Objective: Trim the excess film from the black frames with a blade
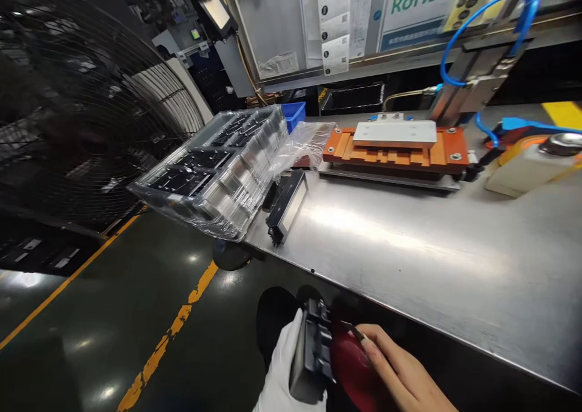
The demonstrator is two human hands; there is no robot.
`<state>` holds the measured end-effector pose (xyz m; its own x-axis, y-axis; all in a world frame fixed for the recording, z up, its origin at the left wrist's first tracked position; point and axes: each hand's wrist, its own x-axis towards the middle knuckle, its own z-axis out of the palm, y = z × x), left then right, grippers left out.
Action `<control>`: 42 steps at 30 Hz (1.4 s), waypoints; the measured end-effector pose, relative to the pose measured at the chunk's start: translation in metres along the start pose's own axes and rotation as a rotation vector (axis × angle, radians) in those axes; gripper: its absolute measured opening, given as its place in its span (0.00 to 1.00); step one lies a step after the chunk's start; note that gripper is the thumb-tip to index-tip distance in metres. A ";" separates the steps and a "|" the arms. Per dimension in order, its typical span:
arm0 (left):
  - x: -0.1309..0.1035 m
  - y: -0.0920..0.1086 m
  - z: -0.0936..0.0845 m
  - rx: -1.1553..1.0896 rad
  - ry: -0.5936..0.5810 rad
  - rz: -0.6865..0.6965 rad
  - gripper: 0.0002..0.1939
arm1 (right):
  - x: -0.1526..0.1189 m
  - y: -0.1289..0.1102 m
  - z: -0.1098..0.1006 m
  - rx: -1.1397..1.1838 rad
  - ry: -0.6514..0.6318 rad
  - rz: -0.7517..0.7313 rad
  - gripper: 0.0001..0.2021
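My left hand (282,369), in a white glove, is closed around a black moulded plastic part (311,351) with ribs and slots on its upper side. My right hand (395,366) is bare and pinches a small, dark, thin blade-like tool (354,330) between thumb and forefinger. The tool's tip points left toward the black part, and a gap separates them. Both hands are in front of the bench edge, above my lap. Behind them shows a dark red round surface (352,363), perhaps a stool seat. The fingers under the black part are hidden.
A steel bench (409,242) carries an orange press fixture (386,148), a black bar-shaped device (288,206), and a white bottle (530,163) at right. Clear plastic trays (213,176) holding black parts overhang its left end. A large fan (91,115) stands left.
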<state>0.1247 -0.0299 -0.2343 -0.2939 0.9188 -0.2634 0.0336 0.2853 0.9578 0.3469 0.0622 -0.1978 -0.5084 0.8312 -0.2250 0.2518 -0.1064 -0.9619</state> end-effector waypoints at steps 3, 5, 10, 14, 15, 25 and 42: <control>-0.005 0.000 0.008 0.383 0.025 0.103 0.28 | 0.007 -0.005 -0.012 -0.129 -0.079 -0.025 0.16; -0.009 0.000 0.012 0.609 0.036 0.174 0.25 | 0.010 -0.005 -0.013 -0.176 -0.104 -0.053 0.18; -0.014 0.000 0.017 0.716 0.112 0.190 0.24 | 0.013 0.005 -0.008 -0.330 -0.031 -0.204 0.24; -0.013 -0.007 0.020 0.843 0.098 0.281 0.29 | 0.011 0.009 -0.005 -0.461 0.112 -0.367 0.24; -0.013 -0.010 0.020 0.874 0.097 0.304 0.29 | 0.011 0.009 -0.005 -0.473 0.138 -0.373 0.24; -0.009 -0.024 0.018 0.877 0.092 0.296 0.32 | 0.015 0.011 -0.003 -0.540 0.193 -0.363 0.24; -0.003 -0.012 0.018 0.877 -0.030 0.272 0.35 | 0.012 0.009 0.001 -0.306 0.067 -0.278 0.20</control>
<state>0.1424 -0.0313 -0.2467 -0.1451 0.9878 -0.0563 0.8143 0.1515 0.5603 0.3418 0.0708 -0.2095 -0.5393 0.8402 0.0569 0.3506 0.2855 -0.8919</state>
